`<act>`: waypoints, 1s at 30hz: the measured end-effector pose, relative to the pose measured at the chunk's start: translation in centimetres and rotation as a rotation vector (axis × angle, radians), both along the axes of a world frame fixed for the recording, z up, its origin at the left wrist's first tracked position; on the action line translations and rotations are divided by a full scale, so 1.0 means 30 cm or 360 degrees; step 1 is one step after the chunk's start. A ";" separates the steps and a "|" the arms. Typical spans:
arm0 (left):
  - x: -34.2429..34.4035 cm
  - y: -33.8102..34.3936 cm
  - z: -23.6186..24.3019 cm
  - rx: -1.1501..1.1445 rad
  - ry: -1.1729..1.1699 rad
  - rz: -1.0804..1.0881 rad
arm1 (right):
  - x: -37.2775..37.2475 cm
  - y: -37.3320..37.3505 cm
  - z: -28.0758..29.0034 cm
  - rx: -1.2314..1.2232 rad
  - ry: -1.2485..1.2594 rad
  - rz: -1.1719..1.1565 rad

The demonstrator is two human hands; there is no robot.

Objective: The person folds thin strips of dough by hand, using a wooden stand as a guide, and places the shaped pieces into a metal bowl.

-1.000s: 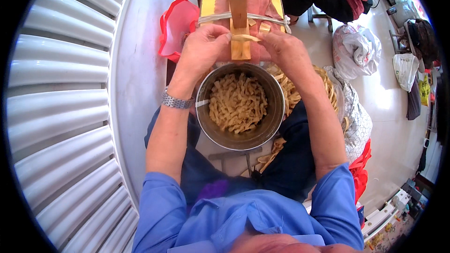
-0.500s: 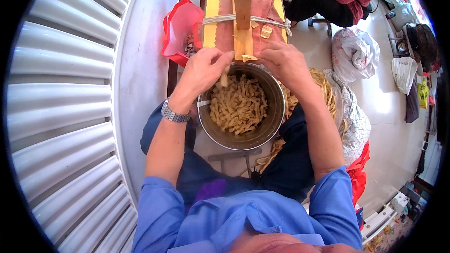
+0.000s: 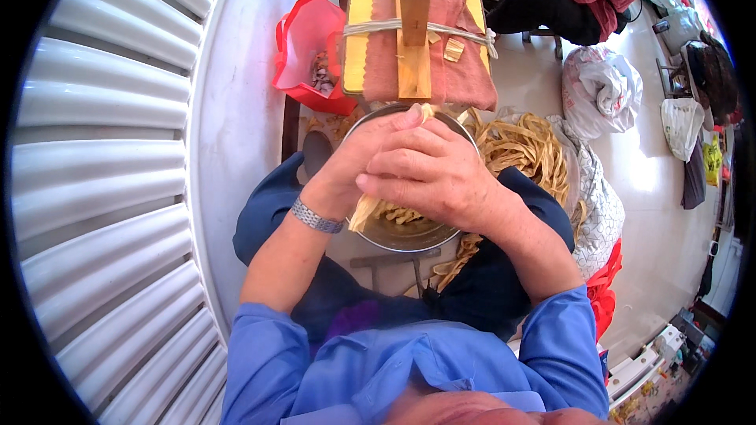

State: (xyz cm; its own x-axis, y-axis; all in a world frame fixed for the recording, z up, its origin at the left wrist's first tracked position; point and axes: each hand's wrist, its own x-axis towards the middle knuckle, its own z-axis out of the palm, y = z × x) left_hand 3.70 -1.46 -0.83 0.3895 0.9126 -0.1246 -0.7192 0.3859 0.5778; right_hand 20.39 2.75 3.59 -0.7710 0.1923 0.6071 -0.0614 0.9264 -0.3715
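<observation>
Bright pic w/ floor (image 3: 644,169) glare

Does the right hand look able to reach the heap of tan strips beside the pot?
Probably yes: the heap lies near the right hand, with nothing covering its top. But that hand is clasped with the left hand around a strip, and may need freeing first.

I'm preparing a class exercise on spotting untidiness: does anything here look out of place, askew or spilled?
Mildly: the pink cloth overhangs the near right corner of the yellow board, so it looks askew. A few tan strips lie loose outside the pot, at its near right, as if dropped.
</observation>
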 end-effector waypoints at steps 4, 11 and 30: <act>-0.002 -0.010 0.068 -0.0148 0.0373 0.0035 | 0.003 0.007 0.015 -0.0241 0.0039 0.0092; 0.022 -0.045 0.028 0.0435 0.0891 0.0036 | 0.010 0.007 0.023 -0.1100 0.0041 -0.0104; -0.055 -0.061 0.044 0.0908 0.2200 0.0523 | 0.018 0.063 -0.103 -0.2160 -0.0421 -0.0342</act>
State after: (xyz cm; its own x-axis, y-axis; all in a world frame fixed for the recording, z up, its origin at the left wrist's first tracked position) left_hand 2.06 -3.29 0.50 0.0443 0.9831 0.1776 0.4828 -0.1767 0.8577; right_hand 20.94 4.65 0.49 -0.7129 0.6325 -0.3028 0.2461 -0.1787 -0.9526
